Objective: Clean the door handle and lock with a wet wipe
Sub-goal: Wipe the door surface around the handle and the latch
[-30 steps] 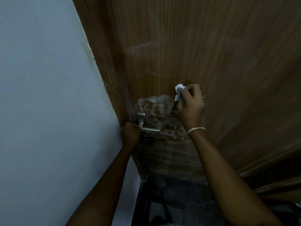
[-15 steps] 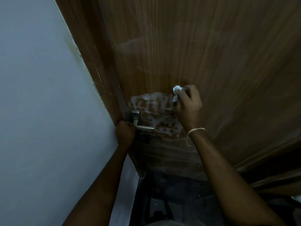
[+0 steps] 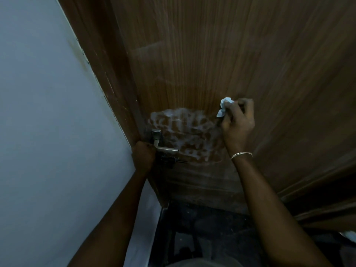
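Note:
A brown wooden door [image 3: 221, 54] fills the upper right. Its silver lever handle [image 3: 165, 148] sticks out near the door's left edge, with a dark lock and key [image 3: 169, 160] just under it. A patch of white wet smears [image 3: 185, 132] covers the wood to the right of the handle. My left hand [image 3: 143, 156] is closed around the door's edge beside the handle. My right hand [image 3: 238, 124] presses a crumpled white wet wipe [image 3: 224, 106] against the door, at the right edge of the smears and well right of the handle.
A pale blue-grey wall [image 3: 48, 132] takes up the left side. The brown door frame [image 3: 100, 64] runs diagonally between wall and door. Below lies a dark floor [image 3: 202, 228]. More wooden trim [image 3: 317, 199] shows at lower right.
My right hand with the wipe has slid a little to the right across the door. My left hand keeps its grip on the door's edge. The view has shifted slightly.

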Available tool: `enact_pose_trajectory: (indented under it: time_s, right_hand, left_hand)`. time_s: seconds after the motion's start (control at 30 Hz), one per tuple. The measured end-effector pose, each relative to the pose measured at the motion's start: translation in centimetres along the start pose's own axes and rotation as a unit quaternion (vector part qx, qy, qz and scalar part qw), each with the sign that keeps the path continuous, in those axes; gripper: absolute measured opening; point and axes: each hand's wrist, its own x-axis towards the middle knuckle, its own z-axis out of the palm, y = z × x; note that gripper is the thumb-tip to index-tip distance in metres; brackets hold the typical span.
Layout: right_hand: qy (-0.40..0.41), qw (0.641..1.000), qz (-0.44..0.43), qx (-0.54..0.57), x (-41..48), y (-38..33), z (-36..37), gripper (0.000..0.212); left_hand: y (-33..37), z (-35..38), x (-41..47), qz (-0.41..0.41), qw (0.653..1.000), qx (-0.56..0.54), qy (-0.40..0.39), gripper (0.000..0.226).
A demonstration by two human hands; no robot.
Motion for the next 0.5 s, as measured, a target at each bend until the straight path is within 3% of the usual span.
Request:
enact_pose_trajectory:
  time_s: [0.17, 0.3, 0.43, 0.5]
  right_hand:
    - [-0.044, 0.999, -0.004, -0.003, -1.8, 0.9, -0.9, 0.017]
    - [0.016, 0.999, 0.025, 0.011, 0.1, 0.4, -0.3, 0.021]
    - [-0.037, 0.999, -0.029, 0.004, -1.6, -0.5, 1.6, 0.012]
    - [-0.048, 0.999, -0.014, 0.009, -2.4, 0.3, 0.9, 0.013]
  left_hand:
    - [-0.2, 0.0, 0.0, 0.013, 1.0, 0.016, -0.008, 0.023]
    - [-0.5, 0.1, 0.2, 0.007, 1.0, 0.025, -0.009, 0.022]
    - [-0.4, 0.0, 0.2, 0.014, 1.0, 0.022, -0.015, 0.024]
    - [-0.5, 0.1, 0.2, 0.015, 1.0, 0.017, -0.016, 0.024]
